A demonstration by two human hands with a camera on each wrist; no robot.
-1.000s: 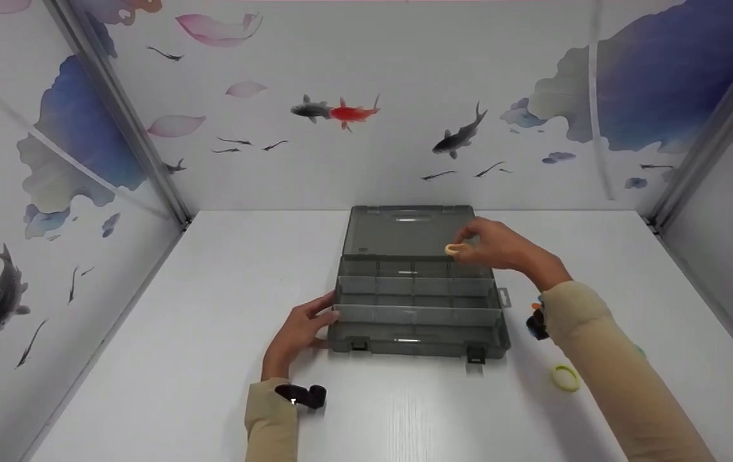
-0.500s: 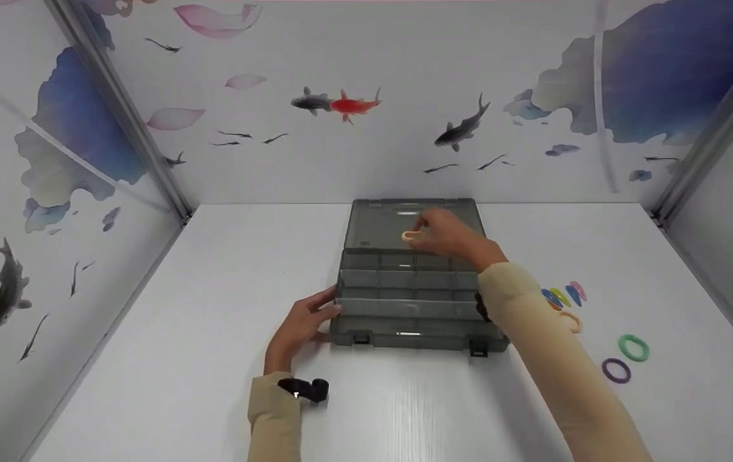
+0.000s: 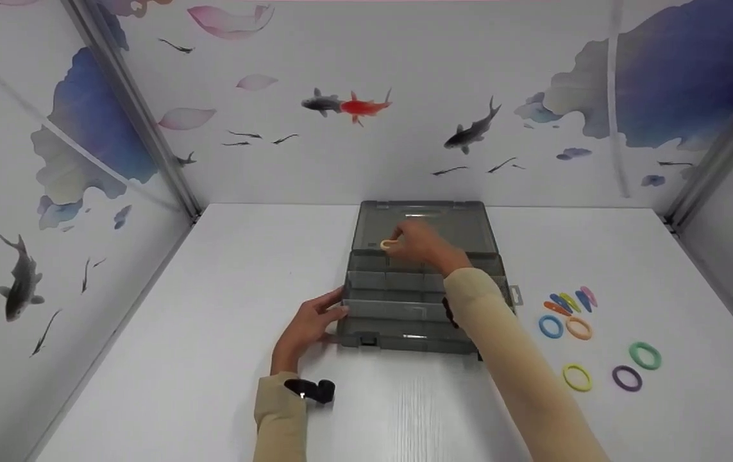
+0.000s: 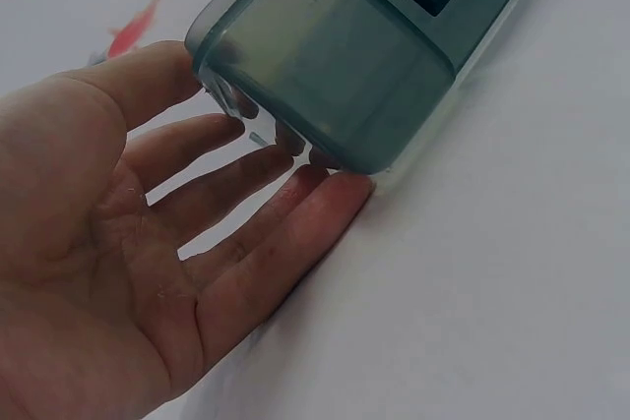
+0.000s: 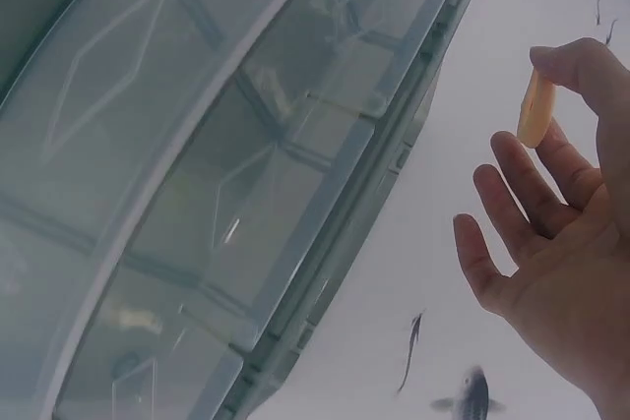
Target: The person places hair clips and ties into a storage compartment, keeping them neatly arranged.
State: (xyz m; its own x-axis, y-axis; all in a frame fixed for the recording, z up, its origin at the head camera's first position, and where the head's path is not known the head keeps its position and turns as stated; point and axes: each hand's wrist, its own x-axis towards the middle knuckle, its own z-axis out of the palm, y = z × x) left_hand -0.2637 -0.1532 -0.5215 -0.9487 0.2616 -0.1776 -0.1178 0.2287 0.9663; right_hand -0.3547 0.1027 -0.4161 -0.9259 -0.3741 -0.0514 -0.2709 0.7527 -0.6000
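Note:
A grey see-through compartment box (image 3: pixel 385 327) lies on the white table with its lid (image 3: pixel 462 224) laid back. My left hand (image 3: pixel 305 326) is at its left side. In the left wrist view, those fingers are loosely stretched, their tips against the box's end wall (image 4: pixel 305 66), the thumb at the upper edge. Above the back row of compartments, my right hand (image 3: pixel 421 245) pinches a pale orange hair tie (image 3: pixel 387 244) between thumb and index finger. The right wrist view shows this hair tie (image 5: pixel 536 110) edge-on, with the other fingers spread.
Right of the box lie blue (image 3: pixel 551 326), orange (image 3: pixel 579 328), yellow (image 3: pixel 577 377), purple (image 3: pixel 626 378) and green (image 3: pixel 645 355) hair ties. Behind them, several drop-shaped hair clips (image 3: pixel 568 301) form a row. Printed panels (image 3: pixel 404 58) wall the table's back and sides.
My right hand has carried the pale orange hair tie leftward, from the lid's right edge to the back-left compartments. The left hand has stayed at the box's side.

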